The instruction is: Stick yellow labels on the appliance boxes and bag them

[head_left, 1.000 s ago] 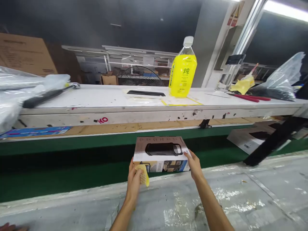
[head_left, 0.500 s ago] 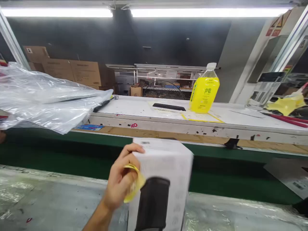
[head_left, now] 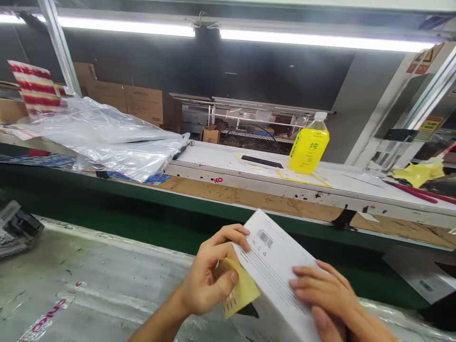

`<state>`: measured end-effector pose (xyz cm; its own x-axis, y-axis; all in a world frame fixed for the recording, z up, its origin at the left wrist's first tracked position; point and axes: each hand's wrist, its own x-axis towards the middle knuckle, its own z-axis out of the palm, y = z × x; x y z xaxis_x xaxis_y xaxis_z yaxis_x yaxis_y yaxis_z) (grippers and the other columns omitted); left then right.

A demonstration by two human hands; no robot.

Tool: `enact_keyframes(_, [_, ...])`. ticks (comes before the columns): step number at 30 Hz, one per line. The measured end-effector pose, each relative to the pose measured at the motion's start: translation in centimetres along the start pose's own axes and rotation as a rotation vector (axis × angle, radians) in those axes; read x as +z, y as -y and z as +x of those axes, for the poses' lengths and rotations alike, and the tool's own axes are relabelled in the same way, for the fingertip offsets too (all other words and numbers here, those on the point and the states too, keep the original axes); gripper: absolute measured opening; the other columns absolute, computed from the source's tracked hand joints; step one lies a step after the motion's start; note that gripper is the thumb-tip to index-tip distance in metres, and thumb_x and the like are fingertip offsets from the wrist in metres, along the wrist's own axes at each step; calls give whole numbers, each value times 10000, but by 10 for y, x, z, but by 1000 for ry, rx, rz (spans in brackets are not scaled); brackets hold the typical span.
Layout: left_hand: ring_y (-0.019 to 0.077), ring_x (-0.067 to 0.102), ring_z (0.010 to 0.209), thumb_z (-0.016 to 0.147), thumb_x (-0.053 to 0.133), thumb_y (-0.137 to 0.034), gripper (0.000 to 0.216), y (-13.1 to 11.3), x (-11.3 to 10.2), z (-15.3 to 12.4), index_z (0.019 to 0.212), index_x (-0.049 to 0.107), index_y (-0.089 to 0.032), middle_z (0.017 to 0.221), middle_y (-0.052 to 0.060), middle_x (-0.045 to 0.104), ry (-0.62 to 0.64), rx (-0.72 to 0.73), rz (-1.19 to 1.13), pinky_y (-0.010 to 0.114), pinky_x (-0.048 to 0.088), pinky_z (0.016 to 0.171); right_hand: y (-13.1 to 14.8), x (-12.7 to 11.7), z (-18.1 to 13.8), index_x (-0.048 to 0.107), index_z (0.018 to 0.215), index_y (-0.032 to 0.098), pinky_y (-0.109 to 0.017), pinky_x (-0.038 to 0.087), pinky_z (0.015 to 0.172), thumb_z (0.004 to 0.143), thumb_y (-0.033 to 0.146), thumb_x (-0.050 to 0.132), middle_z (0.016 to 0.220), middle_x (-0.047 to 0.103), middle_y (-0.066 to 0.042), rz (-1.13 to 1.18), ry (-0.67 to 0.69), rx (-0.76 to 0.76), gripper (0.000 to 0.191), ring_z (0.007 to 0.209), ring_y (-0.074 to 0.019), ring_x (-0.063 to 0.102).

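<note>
The left hand gripped the tilted box and pinched a yellow slip against it, while the right hand lay flat, open, steadying its barcoded face.

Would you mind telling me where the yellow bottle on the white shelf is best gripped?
Grip the yellow bottle around its broad labelled body, coming from the front, the near side. It stands upright near the shelf's front part, its sides free, and its neck looks narrow under the white cap.

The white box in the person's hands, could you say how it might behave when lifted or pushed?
The white box probably stays stiff: its edges look crisp under the left hand and right hand. Flat faces suggest sliding, not rolling. Its smooth surface may be slippery.
</note>
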<state>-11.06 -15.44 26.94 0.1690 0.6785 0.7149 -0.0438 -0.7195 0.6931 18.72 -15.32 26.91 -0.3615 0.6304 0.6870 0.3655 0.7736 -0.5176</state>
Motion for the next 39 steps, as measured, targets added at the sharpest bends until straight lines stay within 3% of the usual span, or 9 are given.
enact_keyframes(2, [365,463,1351,930,614,-372,155,0,-6,-6,951,687,-238,1199,122,625,-90,-62,41,478,402,1097,-2,17,36,768,1005,314,-463,618,977,949,258,632,1017,794,-38,-19,-13,-54,157,1062,-291,752])
enact_keyframes(4, [340,501,1300,941,616,-371,173,-4,-14,-6,1000,697,-231,1205,114,612,-167,-129,59,420,443,1027,-7,26,69,768,918,272,-395,639,929,939,302,679,987,800,-44,82,140,-32,96,1054,-273,759])
enact_keyframes(10, [158,549,735,961,629,-460,273,-33,-43,27,866,636,-204,802,3,589,-134,-341,156,263,428,614,4,42,115,780,995,284,-431,535,1095,921,404,727,1126,786,-49,135,481,55,150,1175,-261,707])
enact_keyframes(12, [151,564,731,962,633,-443,259,-40,-49,40,865,656,-203,810,3,635,-71,-366,218,251,406,582,19,46,113,756,990,283,-348,581,983,960,393,675,1043,783,-32,84,411,40,140,1048,-221,736])
enact_keyframes(15, [150,622,759,960,652,-376,206,-42,-50,49,1127,679,-259,893,-3,728,-38,-343,255,247,437,619,43,52,107,677,925,263,-252,570,686,987,336,625,862,709,-19,37,100,-34,108,792,-168,694])
enact_keyframes(18, [133,621,682,967,656,-339,479,-42,-45,48,1414,485,-334,825,-47,725,-56,-292,220,239,463,618,62,60,108,657,905,263,-260,525,615,950,276,674,832,621,-20,-74,-66,-180,50,709,-155,615])
enact_keyframes(25, [129,698,745,1028,565,-373,271,-46,-42,40,1275,480,-298,965,-9,780,-23,-175,214,227,517,652,66,79,124,708,983,247,-283,528,645,946,204,677,928,608,-53,-275,-111,-357,65,769,-161,618])
enact_keyframes(33, [189,764,968,1067,460,-333,218,-46,-43,37,1278,484,-284,1078,29,778,22,-54,502,283,549,799,68,81,125,701,1077,243,-341,538,788,944,132,670,1026,663,-71,-307,-96,-470,176,929,-200,619])
enact_keyframes(39, [157,742,824,1075,440,-328,216,-46,-44,37,1285,465,-285,1003,15,775,31,-84,453,249,510,678,63,82,128,706,1038,250,-327,550,768,962,175,660,1022,680,-63,-303,-86,-431,117,915,-195,656])
